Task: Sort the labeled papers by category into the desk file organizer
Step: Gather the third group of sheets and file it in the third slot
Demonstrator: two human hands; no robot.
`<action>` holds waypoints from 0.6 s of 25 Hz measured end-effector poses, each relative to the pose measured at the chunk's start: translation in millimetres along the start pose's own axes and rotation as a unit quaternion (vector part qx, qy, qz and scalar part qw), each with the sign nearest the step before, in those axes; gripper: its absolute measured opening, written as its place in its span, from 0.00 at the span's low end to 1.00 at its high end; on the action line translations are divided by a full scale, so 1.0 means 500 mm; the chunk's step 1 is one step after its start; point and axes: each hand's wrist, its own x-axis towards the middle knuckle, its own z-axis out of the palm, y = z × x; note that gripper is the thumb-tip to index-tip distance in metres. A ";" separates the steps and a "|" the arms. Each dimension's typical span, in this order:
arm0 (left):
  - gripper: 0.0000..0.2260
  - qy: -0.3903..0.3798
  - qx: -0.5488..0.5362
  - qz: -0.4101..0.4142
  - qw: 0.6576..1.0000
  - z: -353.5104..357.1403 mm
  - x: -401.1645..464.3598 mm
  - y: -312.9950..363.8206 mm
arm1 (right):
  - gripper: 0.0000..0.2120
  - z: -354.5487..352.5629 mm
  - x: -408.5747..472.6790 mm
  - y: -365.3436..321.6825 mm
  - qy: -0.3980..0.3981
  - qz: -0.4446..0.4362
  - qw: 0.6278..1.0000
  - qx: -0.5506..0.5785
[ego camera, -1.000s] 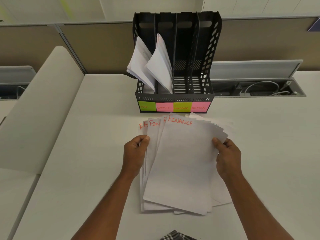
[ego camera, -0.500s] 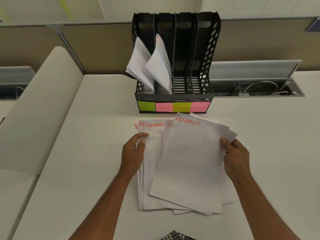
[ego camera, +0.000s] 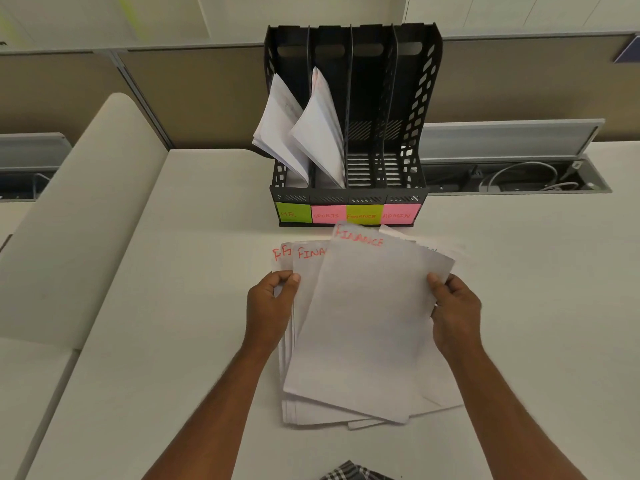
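Note:
A black four-slot file organizer (ego camera: pixel 420 109) stands at the back of the desk, with sticky labels HR, SPORTS, FINANCE and ADMIN along its base. White papers lean in the HR slot (ego camera: pixel 277 126) and the SPORTS slot (ego camera: pixel 322 133); the other two slots hold nothing. Between my hands lies a fanned pile of white sheets marked FINANCE in red (ego camera: pixel 304 317). My right hand (ego camera: pixel 453 310) pinches the right edge of the top FINANCE sheet (ego camera: pixel 370 327). My left hand (ego camera: pixel 270 306) grips the left edge of the sheets beneath.
The white desk (ego camera: pixel 180 306) stretches left and right of the pile. An open cable tray (ego camera: pixel 519 178) with wires runs behind the organizer on the right. A beige partition wall stands at the back. A curved white panel (ego camera: pixel 79 209) lies at the left.
The top FINANCE sheet has slid up toward the organizer, its top edge now near the labels. Both hands stayed at the pile's sides, still holding the sheets.

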 end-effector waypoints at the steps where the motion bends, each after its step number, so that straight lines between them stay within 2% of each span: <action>1: 0.06 0.008 -0.007 -0.006 1.000 -0.005 0.003 -0.002 | 0.05 -0.014 0.004 -0.006 0.020 -0.002 1.000 0.010; 4: 0.05 0.019 -0.022 -0.020 0.999 -0.021 0.011 -0.007 | 0.05 -0.064 0.016 -0.019 0.052 -0.004 0.998 0.032; 7: 0.04 0.013 -0.035 -0.031 0.999 -0.023 0.014 -0.008 | 0.05 -0.079 0.016 -0.021 0.031 -0.001 1.000 0.004; 12: 0.05 -0.001 -0.030 -0.029 0.999 -0.003 0.001 -0.003 | 0.04 -0.008 -0.008 -0.009 -0.024 -0.036 0.998 -0.053; 15: 0.05 -0.014 -0.037 -0.038 0.999 -0.001 -0.005 -0.003 | 0.08 0.036 -0.012 0.000 -0.039 -0.041 0.995 -0.084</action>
